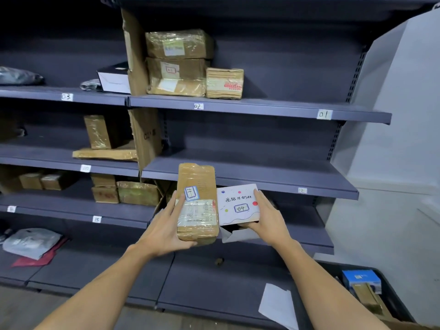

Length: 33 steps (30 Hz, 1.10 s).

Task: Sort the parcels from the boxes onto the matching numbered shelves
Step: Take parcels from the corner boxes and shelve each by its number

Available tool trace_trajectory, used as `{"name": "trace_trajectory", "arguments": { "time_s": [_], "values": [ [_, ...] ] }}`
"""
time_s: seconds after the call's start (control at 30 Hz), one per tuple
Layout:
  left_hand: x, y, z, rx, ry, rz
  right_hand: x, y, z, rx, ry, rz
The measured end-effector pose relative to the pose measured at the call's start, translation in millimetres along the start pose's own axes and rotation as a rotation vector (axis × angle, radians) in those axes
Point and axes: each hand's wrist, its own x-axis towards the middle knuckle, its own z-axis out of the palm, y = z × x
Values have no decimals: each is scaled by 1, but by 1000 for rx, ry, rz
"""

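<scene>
Plainly, both hands were full. The left hand (pixel 166 225) gripped a brown taped parcel (pixel 197 210) from its left side, thumb laid across the front by the printed shipping label and fingers curled under the bottom edge. The parcel stood on end, held up in front of the dark shelving (pixel 262 167). A handwritten tag in a blue frame sat on its face, but I could not read it surely.

Touching the brown parcel's right edge was a white box (pixel 238 203), marked "04" in a blue frame, with coloured dots and handwritten characters. The right hand (pixel 266 215) held it, fingers running up its right side. A flap hung open beneath the box.

Above the brown parcel, a stack of taped parcels (pixel 177 63) rested on the shelf whose edge bore label "02" (pixel 198 106), with a small corrugated parcel (pixel 225 83) just beside the stack. Farther up and right of the brown parcel, label "01" (pixel 324 114) was stuck on the same edge. Left of the brown parcel and slightly lower was label "15" (pixel 96 219). Farther left and lower still, a grey mailer bag (pixel 31 242) lay on a red one (pixel 33 260). Below and right of the brown parcel, a black bin (pixel 392 298) held a blue box (pixel 361 279), with a white sheet (pixel 278 306) beside it.
</scene>
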Motion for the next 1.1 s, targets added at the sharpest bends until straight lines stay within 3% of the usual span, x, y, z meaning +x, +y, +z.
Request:
{"name": "trace_trajectory", "arguments": {
  "time_s": [0.3, 0.57, 0.87, 1.1],
  "values": [
    [64, -57, -24, -15, 56, 17, 86, -23, 16, -31, 3, -18],
    [156, -105, -48, 10, 28, -74, 198, -32, 28, 74, 50, -88],
    [219, -159, -50, 32, -57, -191, 282, -27, 64, 103, -32, -68],
    [247, -206, -33, -72, -253, -295, 310, -18, 98, 46, -185, 56]
  ]
}}
